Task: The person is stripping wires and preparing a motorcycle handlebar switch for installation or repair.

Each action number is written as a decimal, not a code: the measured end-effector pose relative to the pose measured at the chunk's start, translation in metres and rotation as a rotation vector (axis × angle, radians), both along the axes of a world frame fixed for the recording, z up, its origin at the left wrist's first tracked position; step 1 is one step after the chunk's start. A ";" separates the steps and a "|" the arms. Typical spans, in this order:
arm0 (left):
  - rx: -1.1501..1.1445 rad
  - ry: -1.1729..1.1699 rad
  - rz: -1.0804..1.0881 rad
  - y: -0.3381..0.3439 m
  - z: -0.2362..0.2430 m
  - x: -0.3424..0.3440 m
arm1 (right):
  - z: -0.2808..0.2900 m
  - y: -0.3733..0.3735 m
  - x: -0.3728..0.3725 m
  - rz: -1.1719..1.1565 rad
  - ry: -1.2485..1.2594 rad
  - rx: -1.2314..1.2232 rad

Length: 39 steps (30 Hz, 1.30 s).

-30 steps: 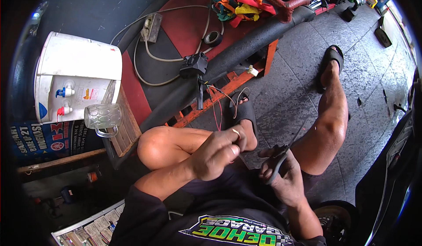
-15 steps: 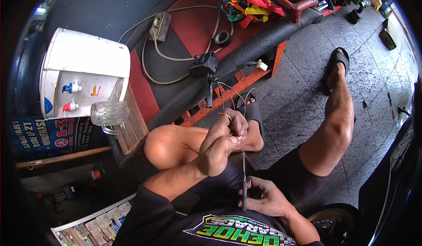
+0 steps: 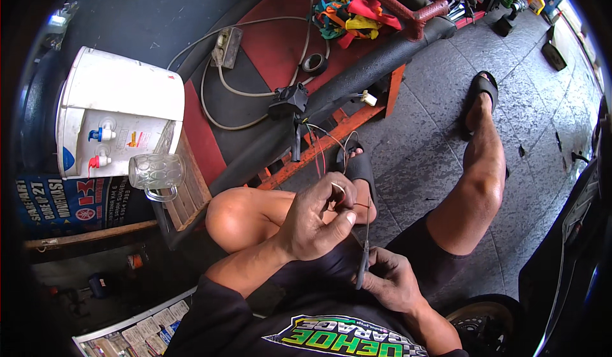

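The scene was a workshop floor of grey stone tiles, with a red mat spread at the far side and a long black foam-wrapped bar lying slantwise across an orange frame. To the person's left stood a white water dispenser with a blue and a red tap, and a clear glass mug sat on a small wooden crate just beside it. A beige power strip and its looping cord lay on the mat, near a roll of black tape and a heap of coloured rags.

The person sat low, the left knee bent up in front of the body and the right leg stretched out to a black sandal. The other sandal rested right behind the raised hand, and the bent knee crowded the work from the left.

Thin wires, red and dark, ran down from a black part on the bar to the left hand, whose thumb and fingers were pressed together, pinching their ends. The right hand lay lower, close to the lap, its fingers closed around a slim dark tool standing almost upright, its upper end just beside the left thumb. The pinched wire ends sat just above that tool, between the two hands.
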<state>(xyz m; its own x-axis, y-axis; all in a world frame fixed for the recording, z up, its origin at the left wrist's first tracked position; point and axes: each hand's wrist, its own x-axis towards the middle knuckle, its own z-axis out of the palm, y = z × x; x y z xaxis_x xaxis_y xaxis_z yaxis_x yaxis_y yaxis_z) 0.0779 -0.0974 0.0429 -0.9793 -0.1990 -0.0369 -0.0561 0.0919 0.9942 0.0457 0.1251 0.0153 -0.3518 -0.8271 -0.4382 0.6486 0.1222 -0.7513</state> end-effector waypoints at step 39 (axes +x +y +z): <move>-0.206 0.057 -0.036 0.000 0.004 -0.004 | 0.018 -0.015 -0.038 0.173 0.813 0.283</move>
<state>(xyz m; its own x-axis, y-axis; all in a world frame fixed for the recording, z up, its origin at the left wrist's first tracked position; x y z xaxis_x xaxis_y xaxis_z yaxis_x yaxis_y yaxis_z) 0.0737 -0.0977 0.0465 -0.9852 -0.1617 0.0570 0.0070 0.2946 0.9556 0.0074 0.1101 0.0332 -0.5241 -0.7958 -0.3033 -0.1196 0.4214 -0.8990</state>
